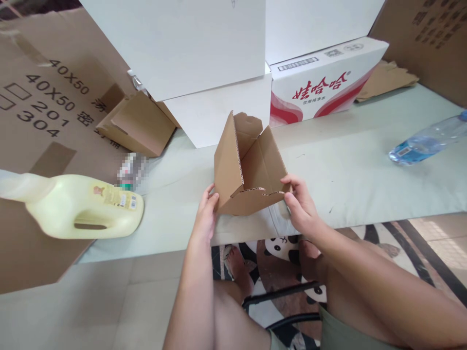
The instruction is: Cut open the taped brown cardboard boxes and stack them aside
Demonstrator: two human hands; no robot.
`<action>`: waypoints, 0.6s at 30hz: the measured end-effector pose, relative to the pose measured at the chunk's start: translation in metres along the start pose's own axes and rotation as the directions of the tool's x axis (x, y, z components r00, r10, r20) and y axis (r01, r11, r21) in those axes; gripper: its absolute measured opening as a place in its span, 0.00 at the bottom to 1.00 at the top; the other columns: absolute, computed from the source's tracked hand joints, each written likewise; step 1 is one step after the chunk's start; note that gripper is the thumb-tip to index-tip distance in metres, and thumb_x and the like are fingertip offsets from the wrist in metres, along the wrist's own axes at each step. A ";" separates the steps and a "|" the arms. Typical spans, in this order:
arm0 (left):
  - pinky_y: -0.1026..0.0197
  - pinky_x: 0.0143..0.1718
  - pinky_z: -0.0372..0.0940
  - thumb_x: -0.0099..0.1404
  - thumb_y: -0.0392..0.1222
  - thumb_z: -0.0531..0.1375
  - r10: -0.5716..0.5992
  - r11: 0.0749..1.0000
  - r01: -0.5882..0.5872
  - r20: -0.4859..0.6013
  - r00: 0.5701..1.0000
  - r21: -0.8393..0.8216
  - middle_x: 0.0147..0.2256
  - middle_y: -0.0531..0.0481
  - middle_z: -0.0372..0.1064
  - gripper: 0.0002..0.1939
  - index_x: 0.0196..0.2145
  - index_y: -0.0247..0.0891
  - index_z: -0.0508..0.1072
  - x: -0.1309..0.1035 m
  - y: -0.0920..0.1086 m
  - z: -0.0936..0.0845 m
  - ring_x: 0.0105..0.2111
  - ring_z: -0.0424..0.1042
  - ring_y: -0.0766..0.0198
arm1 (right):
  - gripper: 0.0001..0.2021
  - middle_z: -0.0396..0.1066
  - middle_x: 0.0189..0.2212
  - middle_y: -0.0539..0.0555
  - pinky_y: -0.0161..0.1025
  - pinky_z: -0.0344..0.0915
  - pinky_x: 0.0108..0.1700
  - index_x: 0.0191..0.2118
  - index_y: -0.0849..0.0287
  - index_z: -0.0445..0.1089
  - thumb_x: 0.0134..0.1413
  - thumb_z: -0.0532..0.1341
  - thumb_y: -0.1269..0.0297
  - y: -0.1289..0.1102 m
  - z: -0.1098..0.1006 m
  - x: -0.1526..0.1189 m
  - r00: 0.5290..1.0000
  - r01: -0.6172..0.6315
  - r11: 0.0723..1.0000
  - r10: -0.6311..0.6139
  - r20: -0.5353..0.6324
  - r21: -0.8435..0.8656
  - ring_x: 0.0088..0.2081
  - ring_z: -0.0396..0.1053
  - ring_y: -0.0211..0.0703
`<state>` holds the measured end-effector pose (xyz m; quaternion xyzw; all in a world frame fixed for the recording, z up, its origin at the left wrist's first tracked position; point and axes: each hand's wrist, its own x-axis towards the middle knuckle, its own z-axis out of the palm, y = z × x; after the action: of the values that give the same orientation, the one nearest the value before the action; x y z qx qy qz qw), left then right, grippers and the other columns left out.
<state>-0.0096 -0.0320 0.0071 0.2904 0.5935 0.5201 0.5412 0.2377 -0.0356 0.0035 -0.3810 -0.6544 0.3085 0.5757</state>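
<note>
A small brown cardboard box [228, 167] with its top open stands at the table's front edge, its flaps raised and the inside partly visible. My left hand [207, 212] grips its left side near the lower corner, thumb against the outer wall. On the other side, my right hand [301, 204] pinches the right front corner where two flaps meet. The fingers of my left hand are partly hidden behind the box. Under the right front corner lies something clear and shiny that I cannot make out.
Left on the pale table [321, 160] lie a yellow jug [120, 206] and a closed brown carton [146, 121]. White boxes [215, 102] and a red-and-white carton [314, 90] stand behind. A water bottle [419, 146] lies right; flattened cardboard [386, 80] is at the back right.
</note>
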 end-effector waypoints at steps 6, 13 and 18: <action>0.61 0.40 0.66 0.56 0.52 0.68 0.004 1.000 -0.004 -0.005 1.000 -0.004 0.45 0.46 0.73 0.32 0.57 0.44 0.69 0.001 0.000 0.000 0.42 0.73 0.59 | 0.10 0.62 0.41 0.52 0.41 0.62 0.38 0.52 0.49 0.62 0.70 0.50 0.57 0.001 0.001 0.000 1.000 0.025 1.000 -0.025 -0.007 0.018 0.34 0.60 0.42; 0.61 0.38 0.66 0.55 0.53 0.69 -0.007 1.000 0.007 -0.008 1.000 0.007 0.46 0.46 0.73 0.34 0.58 0.45 0.69 0.000 0.001 0.000 0.42 0.73 0.58 | 0.10 0.61 0.41 0.51 0.41 0.61 0.38 0.53 0.48 0.62 0.70 0.50 0.61 0.002 0.001 0.000 1.000 0.027 0.999 -0.027 0.001 0.025 0.34 0.59 0.40; 0.63 0.35 0.65 0.56 0.51 0.68 -0.011 1.000 0.011 -0.016 1.000 0.003 0.46 0.45 0.73 0.33 0.58 0.44 0.69 -0.001 0.002 0.001 0.40 0.73 0.60 | 0.10 0.61 0.41 0.51 0.41 0.61 0.39 0.53 0.47 0.61 0.70 0.50 0.62 0.001 0.000 0.000 1.000 0.025 0.999 -0.025 0.009 0.020 0.35 0.58 0.40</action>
<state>-0.0092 -0.0317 0.0093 0.2838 0.6004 0.5183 0.5388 0.2374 -0.0353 0.0026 -0.3656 -0.6589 0.3095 0.5800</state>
